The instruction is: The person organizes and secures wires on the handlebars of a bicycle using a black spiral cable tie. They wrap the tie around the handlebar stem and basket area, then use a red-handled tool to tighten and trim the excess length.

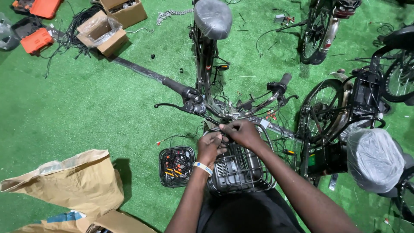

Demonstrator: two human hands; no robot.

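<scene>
Wiring (224,131) sits pinched between the fingers of both hands, right at the rear rim of the wire front basket (241,170) and just below the bicycle's handlebar (224,108). The left hand (210,149), with a pale wristband, has its fingers curled together on the dark wires at their lower end; the right hand (242,133) comes in over the top, its fingers closed on the same bundle a little above and beside the left ones. How tightly either grip bites cannot be told from here.

Directly under the fingers lies the basket, its grey floor showing through the mesh. Just beyond the fingertips the left brake lever (172,105) and black grip (174,85) stick out to the left, and the right grip (284,80) angles up to the right, with loose cables hanging between them. Farther past the fingers stands the plastic-wrapped saddle (212,18).

Left of the left hand, near the wrist, a small black crate (176,166) of orange and red connectors rests on the green turf floor (95,112). Farther left and nearer the person lies crumpled brown paper packaging (69,183). Right of the right hand stands a second bicycle (340,125) with another plastic-wrapped saddle (374,159). Well beyond the fingers, at the far left, are cardboard boxes (103,30) and orange tool cases (38,39).
</scene>
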